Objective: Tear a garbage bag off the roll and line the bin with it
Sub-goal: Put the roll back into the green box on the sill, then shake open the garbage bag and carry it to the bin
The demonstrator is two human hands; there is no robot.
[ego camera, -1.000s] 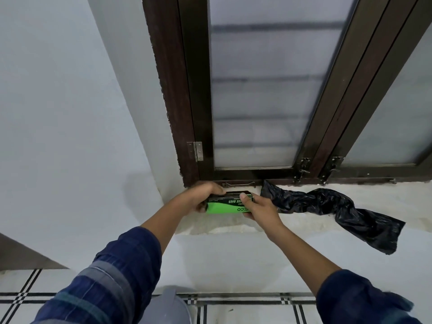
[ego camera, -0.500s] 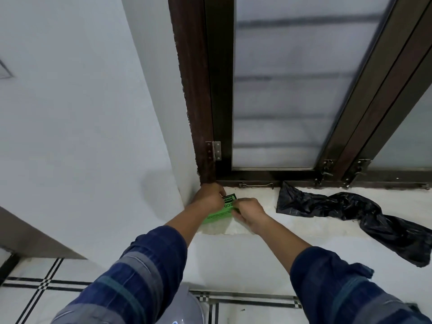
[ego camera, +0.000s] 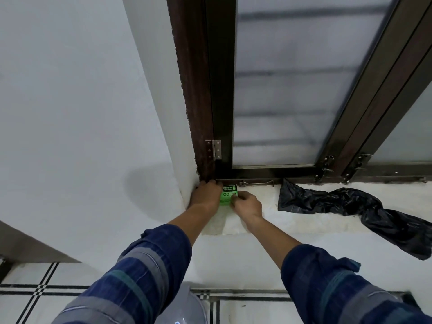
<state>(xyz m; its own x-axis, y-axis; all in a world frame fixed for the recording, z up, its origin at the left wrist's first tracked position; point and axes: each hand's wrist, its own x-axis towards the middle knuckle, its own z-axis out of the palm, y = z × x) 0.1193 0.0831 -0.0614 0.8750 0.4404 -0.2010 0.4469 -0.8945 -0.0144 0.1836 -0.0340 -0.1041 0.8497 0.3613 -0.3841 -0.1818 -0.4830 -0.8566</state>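
**Both hands on the garbage-bag roll at the sill's left corner**

The green-labelled roll of garbage bags (ego camera: 228, 195) lies on the white window sill (ego camera: 304, 222), tucked into the left corner where the sill meets the side wall (ego camera: 70, 113) and the dark wooden window frame (ego camera: 198, 90). The left hand (ego camera: 205, 195) lies over the roll's left end, its knuckles up against the foot of the frame, fingers curved down round that end. The right hand (ego camera: 247, 204) meets the roll from the right, its fingertips curled against the label's right edge and lower corner, so both hands hold the roll between them. Only the green label with black print shows between the two hands; the rest of the roll is hidden under them.

A loose black garbage bag (ego camera: 350, 206) lies crumpled along the sill, well to the right of the hands and apart from the roll. Its left end rests near the base of the window frame, and its right end droops over the sill's front edge.

A metal hinge (ego camera: 216, 149) sits on the frame just above the left hand, and a hook latch (ego camera: 256, 183) lies along the bottom rail just beyond the roll. Frosted glass panes (ego camera: 292, 90) fill the window.

Both forearms come up out of rolled dark blue plaid sleeves (ego camera: 145, 272). Below, between the arms, the curved grey rim of a bin (ego camera: 194, 305) shows against a white tiled floor (ego camera: 28, 288) with black lines.
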